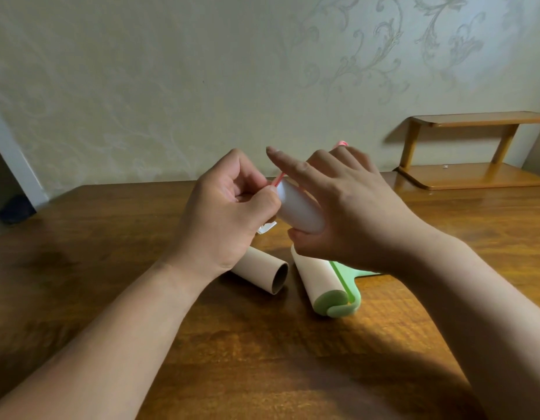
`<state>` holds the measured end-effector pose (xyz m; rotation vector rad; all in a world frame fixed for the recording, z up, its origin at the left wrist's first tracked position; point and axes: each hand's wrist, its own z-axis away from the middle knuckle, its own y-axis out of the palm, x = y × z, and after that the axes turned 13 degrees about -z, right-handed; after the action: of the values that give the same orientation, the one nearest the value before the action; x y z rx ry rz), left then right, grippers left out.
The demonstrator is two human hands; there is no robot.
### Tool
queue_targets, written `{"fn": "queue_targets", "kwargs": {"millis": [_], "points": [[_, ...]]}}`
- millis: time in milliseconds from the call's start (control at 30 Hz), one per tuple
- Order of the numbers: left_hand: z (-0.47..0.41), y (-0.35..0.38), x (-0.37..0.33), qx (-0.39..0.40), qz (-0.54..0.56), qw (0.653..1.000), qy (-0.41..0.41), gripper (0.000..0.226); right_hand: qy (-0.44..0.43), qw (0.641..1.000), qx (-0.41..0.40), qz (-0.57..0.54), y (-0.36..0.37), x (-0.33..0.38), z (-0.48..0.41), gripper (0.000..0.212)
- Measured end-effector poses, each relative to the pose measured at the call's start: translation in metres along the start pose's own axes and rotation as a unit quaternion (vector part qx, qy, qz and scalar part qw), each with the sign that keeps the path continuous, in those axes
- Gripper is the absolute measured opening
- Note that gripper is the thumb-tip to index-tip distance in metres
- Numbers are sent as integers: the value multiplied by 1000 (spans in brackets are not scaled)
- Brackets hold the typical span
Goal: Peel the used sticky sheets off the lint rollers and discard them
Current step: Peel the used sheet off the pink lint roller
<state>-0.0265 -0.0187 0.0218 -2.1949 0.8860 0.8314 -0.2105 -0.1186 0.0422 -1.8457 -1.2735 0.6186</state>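
Two hands meet above the wooden table [262,359]: my right hand [350,213] wraps around the white roll of a pink lint roller [297,209], forefinger stretched out, while my left hand [229,207] pinches a bit of sticky sheet [266,228] at the roll's end, fingers closed on it. Below them a green lint roller [326,283] and a bare cardboard tube [262,272] lie side by side on the table.

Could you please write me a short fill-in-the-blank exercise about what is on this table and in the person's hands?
1. The right hand holds a ____ lint roller.
2. The lint roller lying on the table has a ____ frame.
3. The bare cardboard tube lies on the ____.

Missing words: white; green; table
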Motion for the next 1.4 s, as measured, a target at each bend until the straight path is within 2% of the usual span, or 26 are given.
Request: {"fn": "queue_targets", "kwargs": {"millis": [200,400,500,567,667,933,1067,1133,1267,1400], "points": [[-2,0,6,4,1,1000,-1,18,2,1000,-9,-12,4,-2,0,105],[-2,0,9,-29,-55,998,3,7,8,999,-21,-22,5,0,0,106],[-2,0,11,-17,-50,999,2,11,16,1000,-18,-20,5,0,0,107],[-1,2,10,-4,-43,999,6,4,20,999,-20,-24,5,-1,0,107],[2,3,8,-4,-57,998,9,23,23,999,-25,-21,6,-1,1,106],[0,5,8,-22,-37,999,-15,15,4,999,-46,24,10,4,-1,102],[0,5,12,-27,-6,999,-27,27,14,998,-58,13,12,4,-1,102],[2,10,13,-21,28,998,-44,32,19,997,-79,-2,14,3,0,100],[6,23,15,-11,49,993,-110,60,55,994,-92,-29,18,5,0,99],[3,19,14,-38,66,986,-146,57,64,991,-99,-56,24,11,0,102]]}}
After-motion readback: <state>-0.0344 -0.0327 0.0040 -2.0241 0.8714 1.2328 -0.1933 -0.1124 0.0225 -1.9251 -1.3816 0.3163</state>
